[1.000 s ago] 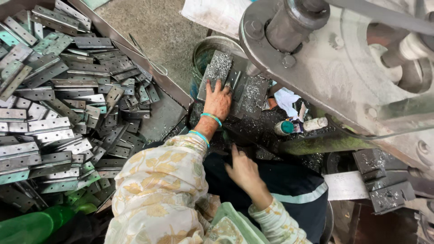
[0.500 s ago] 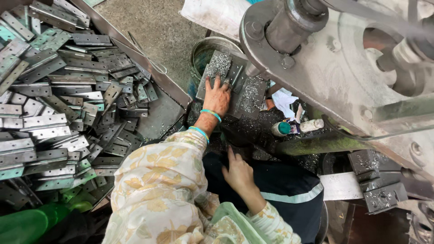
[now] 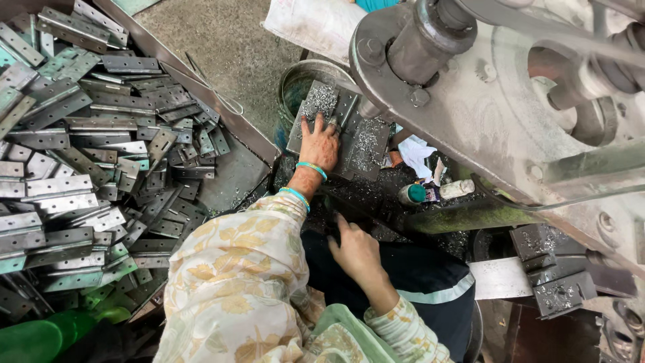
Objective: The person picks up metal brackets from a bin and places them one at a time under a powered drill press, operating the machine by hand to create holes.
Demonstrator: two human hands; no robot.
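Note:
My left hand (image 3: 320, 143), with teal bangles at the wrist, lies flat with fingers spread on a stack of grey metal plates (image 3: 363, 144) dusted with metal shavings, under the big press machine (image 3: 484, 101). My right hand (image 3: 356, 252) rests lower, near my lap. Its fingers touch a dark ledge strewn with shavings and hold nothing that I can see. A floral sleeve covers my left arm.
A large tray (image 3: 235, 128) on the left holds several grey hinge plates (image 3: 74, 168). A round metal bucket (image 3: 302, 81) stands behind the plate stack. A small teal-capped bottle (image 3: 430, 193) lies to the right, near more metal blocks (image 3: 551, 269). A green container (image 3: 40, 339) sits at the lower left.
My right hand has shifted slightly up toward the dark ledge. My left hand stays on the plates.

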